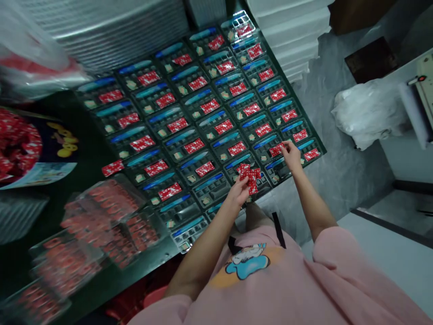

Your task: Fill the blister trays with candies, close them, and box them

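- We are pinching one red packet (276,149) with our right hand (291,155) over a tray compartment; fingertips are hiding its edge.
- Our left hand (238,189) is gripping a crinkly bunch of red packets (249,176) just below.
- Glossy moulded trays (203,131) are lying edge to edge; blurred clear bags of packets (101,212) are sitting left.

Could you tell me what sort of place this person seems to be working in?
Probably a small packing workshop. A grid of clear trays holds blue pens and red packets. The left hand holds spare red packets, the right hand places one, and white boxes are stacked nearby.
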A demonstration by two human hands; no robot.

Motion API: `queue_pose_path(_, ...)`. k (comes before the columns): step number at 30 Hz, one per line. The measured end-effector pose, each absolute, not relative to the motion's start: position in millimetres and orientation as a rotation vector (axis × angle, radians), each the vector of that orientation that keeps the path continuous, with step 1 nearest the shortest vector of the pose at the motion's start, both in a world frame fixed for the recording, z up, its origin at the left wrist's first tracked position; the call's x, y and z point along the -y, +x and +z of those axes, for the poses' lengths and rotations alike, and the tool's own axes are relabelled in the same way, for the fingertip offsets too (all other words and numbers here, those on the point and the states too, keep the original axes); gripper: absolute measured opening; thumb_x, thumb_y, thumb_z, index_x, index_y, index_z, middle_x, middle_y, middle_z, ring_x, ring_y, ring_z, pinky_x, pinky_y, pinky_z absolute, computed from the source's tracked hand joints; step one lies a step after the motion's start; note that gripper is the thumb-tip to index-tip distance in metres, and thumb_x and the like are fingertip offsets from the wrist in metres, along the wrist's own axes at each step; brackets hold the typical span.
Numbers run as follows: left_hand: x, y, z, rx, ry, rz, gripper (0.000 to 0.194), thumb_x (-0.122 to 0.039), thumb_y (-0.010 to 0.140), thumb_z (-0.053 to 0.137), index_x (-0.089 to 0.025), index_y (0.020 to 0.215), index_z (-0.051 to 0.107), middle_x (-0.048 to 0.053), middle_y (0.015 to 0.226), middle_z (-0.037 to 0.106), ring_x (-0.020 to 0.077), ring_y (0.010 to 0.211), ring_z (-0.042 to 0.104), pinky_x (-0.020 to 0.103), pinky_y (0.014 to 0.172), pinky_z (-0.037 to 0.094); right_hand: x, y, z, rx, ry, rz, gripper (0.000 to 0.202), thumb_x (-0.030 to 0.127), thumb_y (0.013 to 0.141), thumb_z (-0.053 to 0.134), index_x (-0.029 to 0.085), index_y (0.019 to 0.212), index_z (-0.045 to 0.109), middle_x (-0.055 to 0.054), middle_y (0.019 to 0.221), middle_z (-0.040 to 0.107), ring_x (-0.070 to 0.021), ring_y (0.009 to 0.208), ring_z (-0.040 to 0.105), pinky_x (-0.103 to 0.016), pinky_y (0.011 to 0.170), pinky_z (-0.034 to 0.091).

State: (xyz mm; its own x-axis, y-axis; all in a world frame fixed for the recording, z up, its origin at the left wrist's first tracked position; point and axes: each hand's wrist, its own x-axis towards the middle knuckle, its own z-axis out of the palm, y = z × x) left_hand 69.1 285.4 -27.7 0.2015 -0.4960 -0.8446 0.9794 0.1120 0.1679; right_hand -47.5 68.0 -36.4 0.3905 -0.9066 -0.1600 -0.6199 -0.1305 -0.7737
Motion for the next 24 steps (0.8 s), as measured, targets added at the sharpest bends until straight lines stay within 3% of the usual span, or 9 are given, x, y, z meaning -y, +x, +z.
queue_pose_path(6,-279.3,70.9,-32.4,-0.708,0.845,-1.227,0.028,0.003,0.084,0.053,-0.018,0.101,0.059,0.0,0.085,0.071,0.0096,0.075,0.069,0.028,0.082,0.058,-54.9,-46.6,-58.9,-1.36,-2.033,-0.381,0.026,0.023,0.082,0.058,0.014,0.105,0.068,-0.008,0.089,0.067,-0.0209,0.081,0.06,-0.035,0.083,0.047)
queue_pose_path(11,-273.5,68.7,-32.7,-0.668,0.855,-1.229,0.028,0.002,0.082,0.058,-0.02,0.1,0.059,0.0,0.088,0.07,0.0105,0.081,0.068,0.032,0.092,0.054,-70.8,-44.1,-43.5,-1.291,-2.088,-0.501,0.024,0.03,0.084,0.062,0.019,0.104,0.069,-0.011,0.106,0.061,-0.023,0.097,0.057,-0.038,0.091,0.047)
queue_pose_path(17,-268.0,58.3,-36.2,-0.607,0.866,-1.249,0.032,0.003,0.08,0.058,-0.021,0.102,0.061,0.001,0.092,0.07,0.0121,0.084,0.067,0.033,0.096,0.049,-155.0,-50.5,-6.0,-0.958,-1.663,-0.314,0.031,0.044,0.082,0.063,0.021,0.101,0.07,-0.001,0.082,0.069,-0.0161,0.074,0.061,-0.03,0.072,0.05)
queue_pose_path(24,-279.0,46.1,-40.0,-0.636,0.9,-1.334,0.036,0.003,0.078,0.06,-0.022,0.104,0.061,-0.001,0.088,0.069,0.0119,0.081,0.067,0.034,0.094,0.051,-156.6,-97.6,-10.0,-1.278,-1.607,-0.584,0.025,0.039,0.082,0.057,0.02,0.093,0.069,-0.006,0.091,0.072,-0.0189,0.083,0.064,-0.033,0.08,0.051)
